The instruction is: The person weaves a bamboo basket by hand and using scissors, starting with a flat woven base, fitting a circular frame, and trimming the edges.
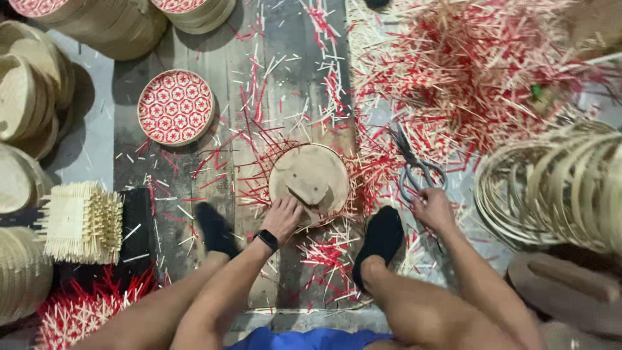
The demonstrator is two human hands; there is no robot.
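Note:
A round wooden mould (pixel 315 179) lies on the dark floor boards with red and pale woven strips sticking out from under its edge. My left hand (pixel 282 218), a black band on its wrist, presses on the mould's near rim. My right hand (pixel 433 207) rests on the handles of a pair of grey shears (pixel 414 165) lying on the floor to the right of the mould. My two black-socked feet (pixel 382 236) flank the mould.
A finished round red-and-white woven piece (pixel 175 107) lies to the upper left. Stacks of bamboo trays (pixel 29 97) line the left edge. A block of pale sticks (pixel 83 222) sits at left. Bamboo hoops (pixel 557 185) stand right; cut strips (pixel 473 71) are heaped at top right.

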